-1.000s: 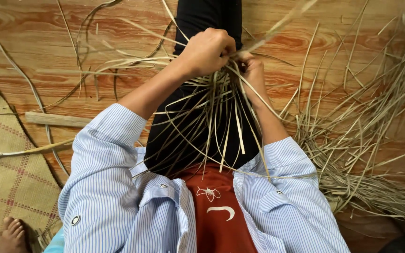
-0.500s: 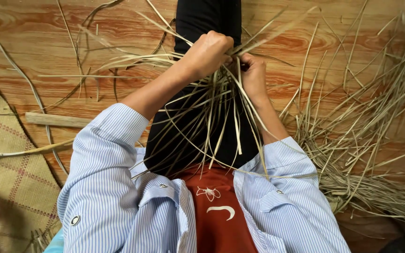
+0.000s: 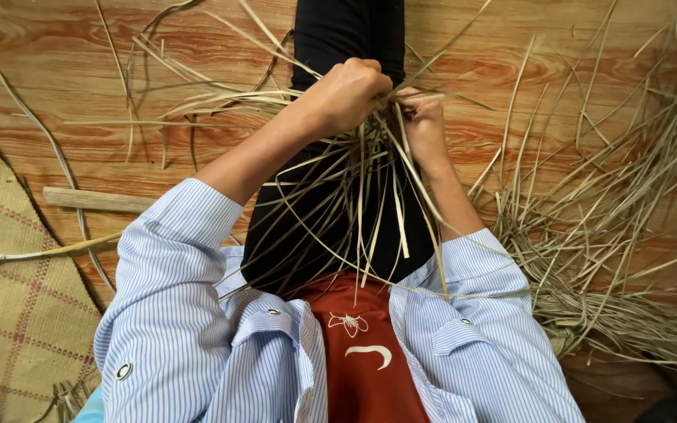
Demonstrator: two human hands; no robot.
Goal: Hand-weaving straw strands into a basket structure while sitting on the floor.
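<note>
Left hand: the left hand (image 3: 346, 95) is fisted tight around a bunch of dry straw strips (image 3: 370, 188), knuckles up, above the black-clad leg (image 3: 338, 211).
Right hand: the right hand (image 3: 423, 117) sits just beside the left, touching it; fingers curled and pinching the same strips where they gather — how far closed, hard to tell, partly hidden by the left fist.
Straw strips: pale, flat and long; they fan from both hands down over the lap toward the red shirt (image 3: 370, 368), with some ends spreading left across the wooden floor (image 3: 558, 86).
Loose pile: a heap of the same straw (image 3: 613, 243) lies on the floor to the person's right, near the elbow.
Left side: a woven mat (image 3: 9, 313), a flat wooden stick (image 3: 95, 200) and a white cord (image 3: 17, 254) — all well apart from the hands.
Sleeves: blue-striped shirt (image 3: 174, 313), cuffs rolled back.
</note>
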